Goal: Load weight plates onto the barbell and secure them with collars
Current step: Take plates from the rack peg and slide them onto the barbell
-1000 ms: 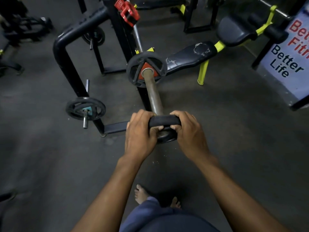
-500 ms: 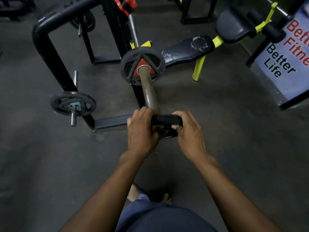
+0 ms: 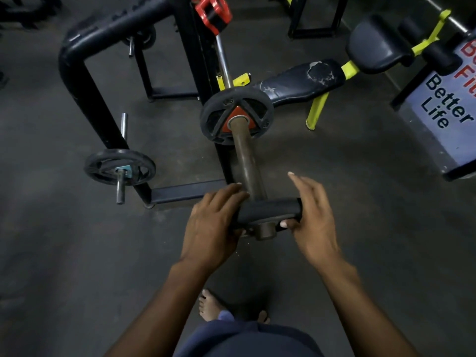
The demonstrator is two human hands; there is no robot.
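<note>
Nearest of all, a bare foot (image 3: 210, 306) stands on the dark floor (image 3: 64, 253) below a pair of blue shorts (image 3: 247, 338). Just beyond, a small black weight plate (image 3: 269, 211) sits edge-up on the tip of the barbell sleeve (image 3: 247, 161), whose end pokes through its hole. The left hand (image 3: 212, 225) grips the plate's left side, fingers draped over the rim and thumb tucked beneath — the right hand (image 3: 313, 220) is mostly spread, fingers straight and lifted clear, with only the thumb touching the plate's near face. Farther up the sleeve a larger plate (image 3: 237, 115) with a red centre sits against the collar stop. To the left a storage peg carries another plate (image 3: 119, 167) on the black rack (image 3: 85, 81). Beyond lie a worn bench (image 3: 298, 79) with yellow legs, a red clamp (image 3: 212, 11) and a sign (image 3: 448, 99) reading "Better Life".
</note>
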